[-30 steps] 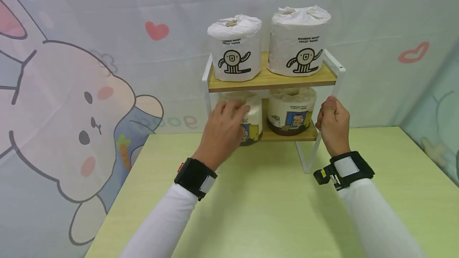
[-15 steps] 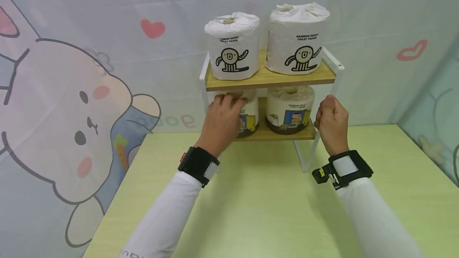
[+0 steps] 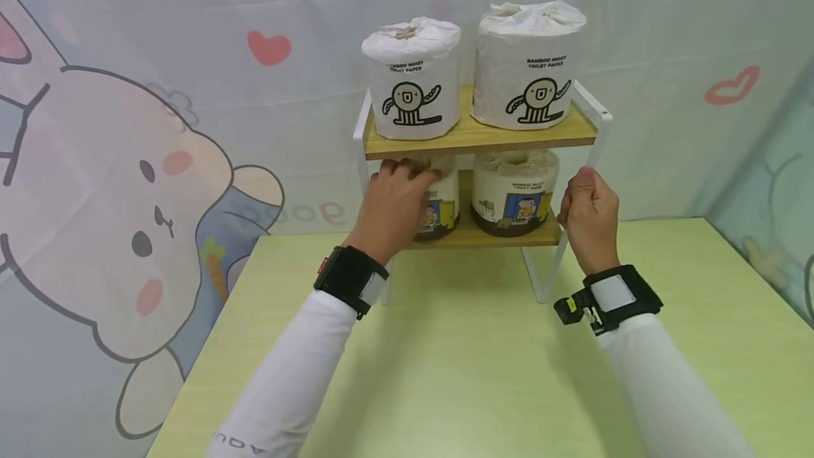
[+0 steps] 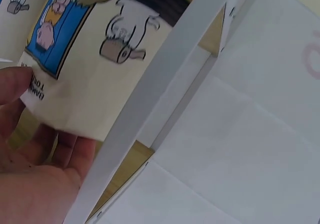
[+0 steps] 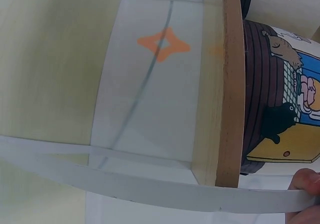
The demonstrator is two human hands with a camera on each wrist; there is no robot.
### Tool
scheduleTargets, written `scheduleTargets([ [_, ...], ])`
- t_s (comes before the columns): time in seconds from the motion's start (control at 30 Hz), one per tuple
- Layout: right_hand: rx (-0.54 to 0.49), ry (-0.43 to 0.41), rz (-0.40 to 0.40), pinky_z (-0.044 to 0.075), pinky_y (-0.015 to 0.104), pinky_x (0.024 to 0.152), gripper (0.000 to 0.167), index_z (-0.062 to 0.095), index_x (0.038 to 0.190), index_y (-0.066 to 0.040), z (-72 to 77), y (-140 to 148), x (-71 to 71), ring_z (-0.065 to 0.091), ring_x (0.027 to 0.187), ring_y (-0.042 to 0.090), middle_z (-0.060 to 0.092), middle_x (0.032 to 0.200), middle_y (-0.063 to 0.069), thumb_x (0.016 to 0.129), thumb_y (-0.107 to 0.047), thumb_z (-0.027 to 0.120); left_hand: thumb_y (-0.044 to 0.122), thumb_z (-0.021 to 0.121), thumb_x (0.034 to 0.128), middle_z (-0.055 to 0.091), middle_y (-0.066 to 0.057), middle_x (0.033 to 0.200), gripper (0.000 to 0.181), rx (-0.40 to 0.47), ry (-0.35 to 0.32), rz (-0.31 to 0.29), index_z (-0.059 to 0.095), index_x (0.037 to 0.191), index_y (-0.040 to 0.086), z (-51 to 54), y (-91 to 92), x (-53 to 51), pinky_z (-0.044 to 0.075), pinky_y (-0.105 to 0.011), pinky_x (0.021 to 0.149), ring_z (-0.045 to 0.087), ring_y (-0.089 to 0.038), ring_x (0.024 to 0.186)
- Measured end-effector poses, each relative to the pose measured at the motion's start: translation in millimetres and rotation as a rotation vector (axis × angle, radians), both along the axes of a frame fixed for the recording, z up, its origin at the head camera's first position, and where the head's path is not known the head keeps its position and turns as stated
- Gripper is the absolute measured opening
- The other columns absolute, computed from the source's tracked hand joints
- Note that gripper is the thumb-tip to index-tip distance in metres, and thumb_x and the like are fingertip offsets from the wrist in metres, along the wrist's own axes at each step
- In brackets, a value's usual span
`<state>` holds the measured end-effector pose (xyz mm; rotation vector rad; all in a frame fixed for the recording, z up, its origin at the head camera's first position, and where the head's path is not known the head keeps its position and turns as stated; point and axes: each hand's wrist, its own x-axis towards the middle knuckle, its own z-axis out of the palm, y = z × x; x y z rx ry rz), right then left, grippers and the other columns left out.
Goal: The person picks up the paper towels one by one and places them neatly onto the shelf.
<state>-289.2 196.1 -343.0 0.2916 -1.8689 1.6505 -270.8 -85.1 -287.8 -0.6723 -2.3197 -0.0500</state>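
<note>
My left hand holds the top of a cream toilet paper roll with a cartoon print, standing on the left of the rack's lower shelf. In the left wrist view, the thumb lies on the wrapper of this toilet paper roll and the fingers go behind its top end. A matching roll stands beside it on the right. My right hand grips the rack's white right upright. The right wrist view shows only some fingertips at that upright.
Two white-wrapped toilet paper rolls, a left one and a right one, stand on the upper shelf. The rack stands on a pale yellow-green table, before a cartoon-printed cloth.
My left hand has moved the lower left roll back from the shelf's front edge, so it stands further in, level with its neighbour. The right hand keeps its grip on the upright.
</note>
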Motion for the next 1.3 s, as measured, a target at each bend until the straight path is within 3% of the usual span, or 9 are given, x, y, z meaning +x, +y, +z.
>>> scheduleTargets([
  [0.2, -0.007, 0.013, 0.001, 0.041, 0.022, 0.049, 0.053, 0.043, 0.082, 0.011, -0.4, 0, 1.4, 0.042, 0.049, 0.01, 0.041, 0.058, 0.001, 0.111, -0.033, 0.034, 0.007, 0.066, 0.0953, 0.072, -0.007, 0.104, 0.025, 0.019, -0.14, -0.03, 0.075, 0.118, 0.013, 14.6, 1.6, -1.1, 0.052, -0.041, 0.087, 0.067, -0.025, 0.096],
  [0.47, 0.007, 0.01, 0.0, 0.041, 0.023, 0.049, 0.054, 0.044, 0.082, 0.01, 0.4, -1, 4.2, 0.043, 0.049, 0.012, 0.042, 0.059, 0.003, 0.111, -0.034, 0.033, 0.003, 0.064, 0.0969, 0.074, -0.005, 0.1, 0.025, 0.06, -0.288, -0.079, 0.076, 0.117, 0.011, 29.0, -0.4, 0.8, 0.053, -0.034, 0.079, 0.068, -0.022, 0.089],
  [0.67, -0.009, 0.005, 0.013, 0.04, 0.022, 0.05, 0.054, 0.043, 0.083, 0.011, 1.4, -2, 4.9, 0.042, 0.051, 0.012, 0.042, 0.06, 0.003, 0.111, -0.034, 0.033, 0.001, 0.062, 0.0983, 0.074, -0.007, 0.1, 0.026, 0.052, -0.324, -0.061, 0.076, 0.117, 0.011, 33.4, -1.3, 1.9, 0.054, -0.035, 0.078, 0.068, -0.023, 0.091],
  [1.03, -0.005, 0.003, 0.025, 0.04, 0.024, 0.051, 0.053, 0.042, 0.084, 0.011, 0.7, -4, 3.7, 0.042, 0.051, 0.013, 0.042, 0.061, 0.003, 0.111, -0.033, 0.033, 0.004, 0.08, 0.0856, 0.072, -0.003, 0.105, 0.038, -0.015, -0.213, 0.0, 0.076, 0.12, 0.017, 24.7, -1.0, 0.5, 0.054, -0.037, 0.085, 0.067, -0.024, 0.097],
  [1.17, -0.029, -0.004, 0.038, 0.04, 0.024, 0.05, 0.052, 0.041, 0.084, 0.011, 0.4, -4, 3.3, 0.041, 0.051, 0.014, 0.04, 0.06, 0.002, 0.111, -0.033, 0.034, 0.009, 0.078, 0.0897, 0.071, -0.006, 0.113, 0.034, 0.01, -0.102, 0.013, 0.074, 0.122, 0.015, 13.9, -0.9, 2.7, 0.055, -0.039, 0.083, 0.065, -0.028, 0.102],
  [1.3, -0.048, -0.003, 0.047, 0.042, 0.024, 0.053, 0.049, 0.043, 0.086, 0.009, 1.5, -4, 4.9, 0.043, 0.054, 0.016, 0.041, 0.062, 0.004, 0.11, -0.033, 0.035, 0.011, 0.069, 0.0951, 0.068, -0.011, 0.117, 0.031, 0.075, 0.038, -0.019, 0.068, 0.126, 0.008, -3.0, -1.5, 8.6, 0.053, -0.041, 0.083, 0.063, -0.031, 0.103],
])
